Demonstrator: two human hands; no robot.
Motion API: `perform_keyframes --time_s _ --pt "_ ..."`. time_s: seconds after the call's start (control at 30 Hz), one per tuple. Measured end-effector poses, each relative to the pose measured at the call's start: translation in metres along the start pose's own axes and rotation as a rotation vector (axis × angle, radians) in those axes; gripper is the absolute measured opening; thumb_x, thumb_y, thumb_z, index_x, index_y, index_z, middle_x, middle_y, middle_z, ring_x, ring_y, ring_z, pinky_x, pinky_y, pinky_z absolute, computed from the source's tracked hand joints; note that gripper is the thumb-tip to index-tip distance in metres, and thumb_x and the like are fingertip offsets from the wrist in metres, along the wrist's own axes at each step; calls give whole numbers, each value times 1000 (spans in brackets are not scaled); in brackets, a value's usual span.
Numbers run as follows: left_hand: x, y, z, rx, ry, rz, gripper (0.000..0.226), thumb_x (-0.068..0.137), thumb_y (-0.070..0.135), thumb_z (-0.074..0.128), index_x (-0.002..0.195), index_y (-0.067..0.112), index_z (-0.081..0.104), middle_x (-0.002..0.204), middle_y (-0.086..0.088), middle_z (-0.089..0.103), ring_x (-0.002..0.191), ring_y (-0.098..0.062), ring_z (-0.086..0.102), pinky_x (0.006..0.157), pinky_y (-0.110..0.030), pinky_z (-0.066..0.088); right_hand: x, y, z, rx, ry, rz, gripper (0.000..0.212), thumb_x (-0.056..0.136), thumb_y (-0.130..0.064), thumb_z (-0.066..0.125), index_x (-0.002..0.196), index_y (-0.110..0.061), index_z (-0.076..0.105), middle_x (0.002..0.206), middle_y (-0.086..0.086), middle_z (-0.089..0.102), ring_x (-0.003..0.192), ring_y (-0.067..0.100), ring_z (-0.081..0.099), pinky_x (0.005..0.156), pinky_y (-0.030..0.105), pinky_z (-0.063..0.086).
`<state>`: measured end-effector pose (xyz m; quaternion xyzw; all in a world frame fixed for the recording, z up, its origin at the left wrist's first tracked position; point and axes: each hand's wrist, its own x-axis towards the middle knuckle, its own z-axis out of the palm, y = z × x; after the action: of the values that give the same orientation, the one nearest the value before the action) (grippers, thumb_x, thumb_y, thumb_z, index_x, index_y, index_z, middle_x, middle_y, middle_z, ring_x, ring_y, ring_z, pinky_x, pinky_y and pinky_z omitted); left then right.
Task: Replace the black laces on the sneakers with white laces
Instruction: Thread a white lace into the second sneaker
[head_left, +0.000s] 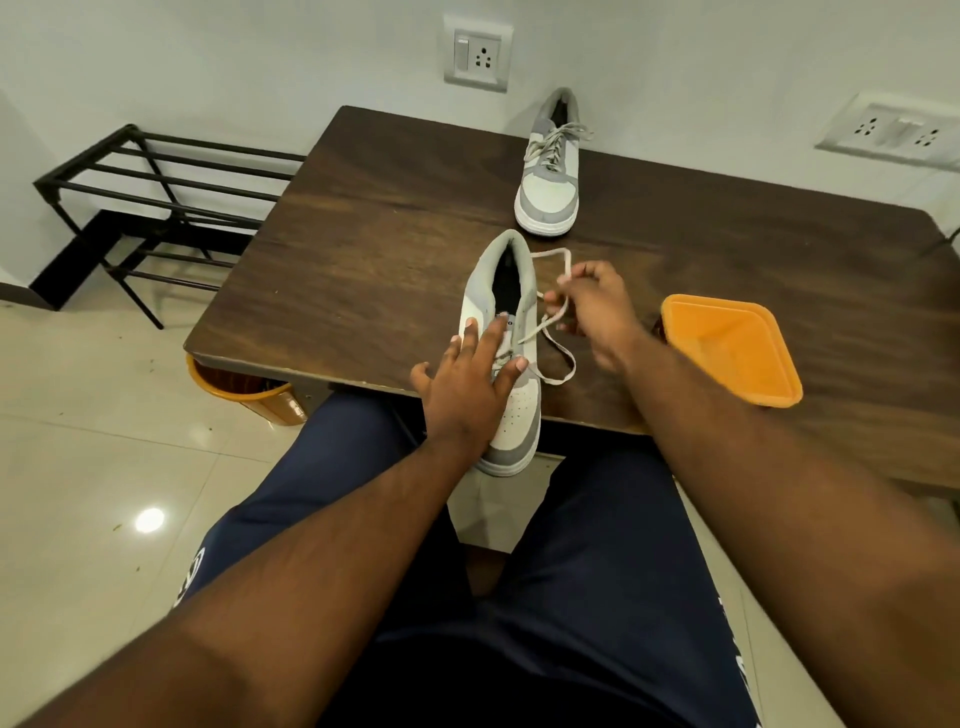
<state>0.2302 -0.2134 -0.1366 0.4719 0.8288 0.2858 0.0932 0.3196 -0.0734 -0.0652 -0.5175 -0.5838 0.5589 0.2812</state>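
Your view is evenly lit and fairly bright, with a ceiling light's glare spot on the floor tiles (149, 519) well left of your left hand (462, 382). Your forearms nearest the lens look soft. Wide-angle distortion bends the desk (363, 249) edges and wall.

A dark wooden table (374, 218) stands against a pale wall (208, 52) with a socket plate (478, 54) above it and another (893, 130) far right. A black metal rack (156, 187) sits left on the glossy tiled floor (78, 441), which reflects a light.
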Motion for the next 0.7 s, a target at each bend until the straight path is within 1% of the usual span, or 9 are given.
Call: perform_keyframes --time_s 0.1,0.2,0.3,0.37,0.43,0.47,0.53,0.6,0.7 --pt "-4 1 1 -176 32 -51 68 95 63 35 150 46 0 151 8 42 135 -13 42 106 -52 18 -31 45 -1 -81 -107 -76 30 90 -10 64 112 -20 45 93 4 64 79 11 60 71 23 50" --pt "-5 2 3 -257 53 -103 74 95 59 41 152 39 -1 148 7 45 130 -13 48 107 -51 17 -57 68 -3 -219 -177 -62 48 89 -27 68 125 -27 36 93 0 56 78 5 57 65 10 48" --pt "-8 3 6 -369 62 -167 75 93 58 47 153 36 7 151 6 43 130 -11 48 106 -49 17 -71 71 -7 -399 -133 -17 53 86 -43 69 127 -30 38 85 6 58 73 14 59 67 29 53" --pt "-14 4 4 -369 132 -208 62 94 54 50 148 31 28 143 7 50 125 -13 48 100 -44 24 -83 64 -13 -452 -113 -13 38 86 -35 69 114 -31 44 79 8 62 68 18 61 63 35 53" --pt "-25 3 -5 -333 223 -143 33 97 42 52 124 23 57 126 7 57 113 -16 51 90 -37 35 -101 50 -15 -319 -176 13 23 90 -18 66 104 -25 50 79 10 67 64 18 62 55 28 51" --pt "-31 3 -9 -423 226 -88 24 98 35 52 111 19 64 115 6 61 105 -15 55 85 -35 42 -110 41 -15 -184 -238 38 18 91 -10 63 103 -20 53 80 10 68 64 18 62 54 26 51" --pt "-45 7 -21 -814 53 -119 25 102 25 49 103 11 70 101 3 69 93 -8 63 78 -26 50 -123 27 -9 115 -334 62 14 92 1 58 102 -10 59 84 10 70 68 21 65 59 29 55" --pt "-54 11 -29 -1078 -167 -221 36 101 33 45 105 9 71 95 -1 72 89 -5 66 78 -19 51 -124 20 0 319 -318 59 13 92 5 56 99 -4 62 87 11 71 71 22 68 64 31 58" --pt "-57 8 -35 -1095 -305 -184 45 94 42 48 95 3 71 85 -2 73 85 -12 66 81 -22 51 -112 14 8 467 -204 59 11 90 6 57 94 -2 63 86 12 72 74 22 71 61 28 59"
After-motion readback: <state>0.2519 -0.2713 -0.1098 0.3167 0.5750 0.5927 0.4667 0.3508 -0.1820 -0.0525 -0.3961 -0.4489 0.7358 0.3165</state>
